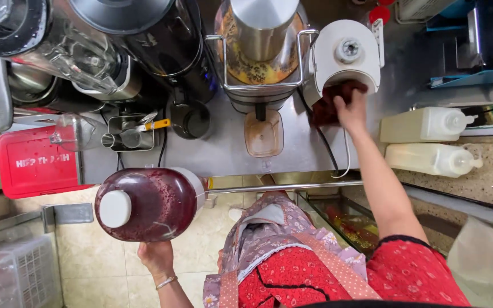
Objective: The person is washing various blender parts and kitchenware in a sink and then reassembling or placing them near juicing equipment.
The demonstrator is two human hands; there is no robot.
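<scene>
A large bottle of dark red juice [146, 203] is gripped from below by the left hand [156, 258], away from the counter, over the floor. The right hand [351, 109] is closed on a dark red cloth [329, 108] beside the white machine [346, 57]. The heavy bottle could be dropped, since only one hand supports it.

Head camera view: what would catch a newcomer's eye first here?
The big jug of dark red juice with a white cap, held up by the left hand at lower left, stands out most. Next comes the right hand pressing a dark red cloth against the white machine on the steel counter.
</scene>
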